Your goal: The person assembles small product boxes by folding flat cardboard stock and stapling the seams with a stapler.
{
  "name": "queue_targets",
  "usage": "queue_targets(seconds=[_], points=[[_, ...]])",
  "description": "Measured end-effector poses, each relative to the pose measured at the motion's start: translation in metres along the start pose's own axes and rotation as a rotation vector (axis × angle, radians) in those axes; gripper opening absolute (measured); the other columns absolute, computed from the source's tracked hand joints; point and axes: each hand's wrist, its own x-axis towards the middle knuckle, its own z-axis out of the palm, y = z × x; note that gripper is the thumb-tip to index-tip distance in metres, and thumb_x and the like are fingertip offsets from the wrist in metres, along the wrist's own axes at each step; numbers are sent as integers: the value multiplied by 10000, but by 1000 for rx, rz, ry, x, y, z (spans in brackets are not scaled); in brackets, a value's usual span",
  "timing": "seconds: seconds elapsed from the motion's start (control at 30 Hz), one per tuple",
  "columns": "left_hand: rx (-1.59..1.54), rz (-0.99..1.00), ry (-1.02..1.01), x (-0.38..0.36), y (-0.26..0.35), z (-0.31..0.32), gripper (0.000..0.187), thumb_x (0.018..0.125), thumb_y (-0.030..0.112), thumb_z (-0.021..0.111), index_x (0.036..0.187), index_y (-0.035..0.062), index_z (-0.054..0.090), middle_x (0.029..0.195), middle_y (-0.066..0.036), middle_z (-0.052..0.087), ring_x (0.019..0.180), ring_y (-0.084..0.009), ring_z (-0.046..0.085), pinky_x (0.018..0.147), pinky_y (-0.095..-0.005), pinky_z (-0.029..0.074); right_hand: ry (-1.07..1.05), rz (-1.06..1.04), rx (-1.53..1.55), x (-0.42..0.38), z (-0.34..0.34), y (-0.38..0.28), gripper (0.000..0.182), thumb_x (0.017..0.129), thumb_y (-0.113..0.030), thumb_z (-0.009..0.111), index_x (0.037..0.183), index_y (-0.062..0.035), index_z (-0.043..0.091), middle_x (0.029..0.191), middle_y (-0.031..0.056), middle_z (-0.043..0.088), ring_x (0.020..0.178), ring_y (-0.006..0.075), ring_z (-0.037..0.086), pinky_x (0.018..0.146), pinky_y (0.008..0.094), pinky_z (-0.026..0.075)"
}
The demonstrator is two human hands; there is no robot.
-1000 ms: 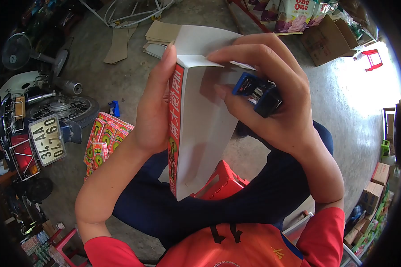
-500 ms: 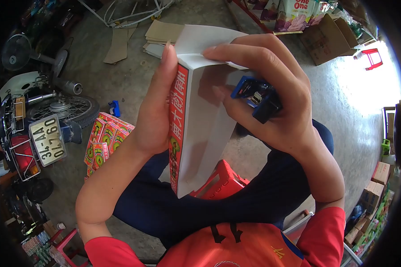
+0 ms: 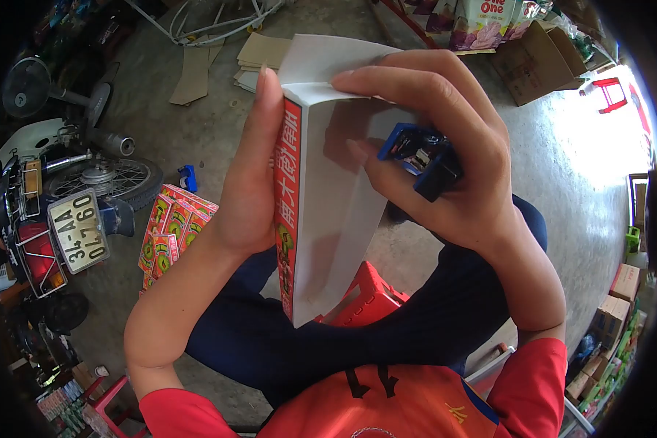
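An open cardboard box (image 3: 336, 212), white inside with red printed sides, stands tilted up before my chest. My left hand (image 3: 252, 175) grips its left side, thumb up along the edge and the other fingers hidden behind. My right hand (image 3: 452, 139) is curled at the right side. Its index fingertip presses the folded top edge by the white flap (image 3: 328, 62), and its thumb reaches inside the box. In that palm sits a small blue plastic tool (image 3: 423, 157) with metal parts inside; its exact kind I cannot tell.
Printed red-and-green boxes (image 3: 171, 230) and a blue object (image 3: 187, 177) lie on the floor at left, near a motorbike (image 3: 80, 212). A red plastic stool (image 3: 365, 296) stands between my legs. Cardboard pieces (image 3: 266, 51) lie ahead; a carton (image 3: 536, 66) stands at upper right.
The box has shifted slightly left and its top edge a little upward, my left hand moving with it. My right hand keeps its grip on the blue tool.
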Motion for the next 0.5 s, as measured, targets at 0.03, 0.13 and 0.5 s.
queue_targets(seconds=[0.03, 0.13, 0.5], points=[[-13, 1, -20, 0, 0, -2, 869, 1054, 756, 192, 1491, 69, 495, 1348, -99, 661, 1205, -199, 675, 995, -373, 582, 1, -1, -2, 0, 0, 0, 518, 722, 31, 757, 1237, 0, 716, 1164, 151, 668, 1068, 274, 676, 900, 365, 551], [-17, 6, -41, 0, -1, -6, 871, 1050, 763, 195, 1491, 73, 494, 1355, -102, 659, 1215, -211, 674, 1005, -383, 580, 4, -4, -8, 0, 1, -1, 521, 722, 33, 761, 1239, -1, 716, 1163, 149, 667, 1068, 272, 675, 897, 363, 551], [-42, 1, -37, -1, 2, -6, 852, 1055, 754, 206, 1496, 83, 493, 1369, -106, 651, 1232, -219, 665, 1018, -396, 573, -13, 2, -23, 0, 0, -2, 512, 725, 37, 773, 1232, -11, 727, 1186, 144, 645, 1055, 245, 672, 844, 343, 562]])
